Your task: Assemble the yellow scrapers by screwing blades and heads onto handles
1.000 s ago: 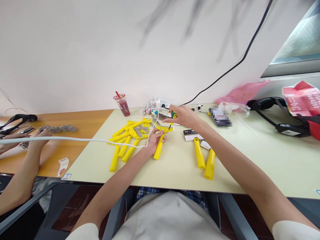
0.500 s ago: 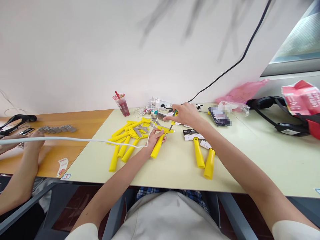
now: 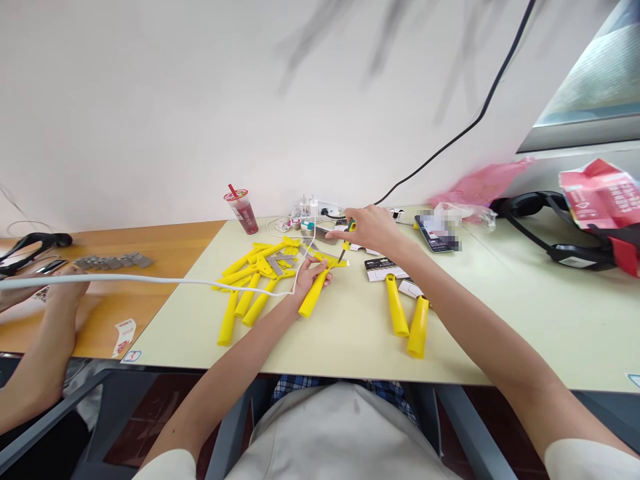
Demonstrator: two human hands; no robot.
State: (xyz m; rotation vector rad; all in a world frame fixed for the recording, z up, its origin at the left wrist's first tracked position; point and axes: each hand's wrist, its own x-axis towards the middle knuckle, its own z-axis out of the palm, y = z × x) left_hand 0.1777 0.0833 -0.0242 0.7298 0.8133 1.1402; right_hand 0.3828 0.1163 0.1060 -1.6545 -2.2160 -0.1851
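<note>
My left hand (image 3: 306,279) is closed around a yellow scraper (image 3: 314,297), its hollow handle pointing toward me and its wide head facing away. In my right hand (image 3: 373,225), the fingers wrap the green-and-yellow handle of a screwdriver (image 3: 346,247). Its shaft points down, with the tip at the scraper's head. Left of my hands lies a pile of yellow scraper handles (image 3: 260,303) mixed with grey metal plates (image 3: 275,263). Two more yellow scrapers (image 3: 397,308) rest under my right forearm, beside black-and-white cards (image 3: 380,269).
A cup with a red drink (image 3: 244,212) stands by the wall near a power strip (image 3: 325,209). A white cable (image 3: 235,285) crosses in front of my left hand. To the right are a phone (image 3: 436,232), a pink bag (image 3: 480,185) and a black headset (image 3: 565,247). Another person's arm (image 3: 63,327) is at left.
My hands, the scraper and the screwdriver hold nearly the same pose. Only the camera view has shifted very slightly.
</note>
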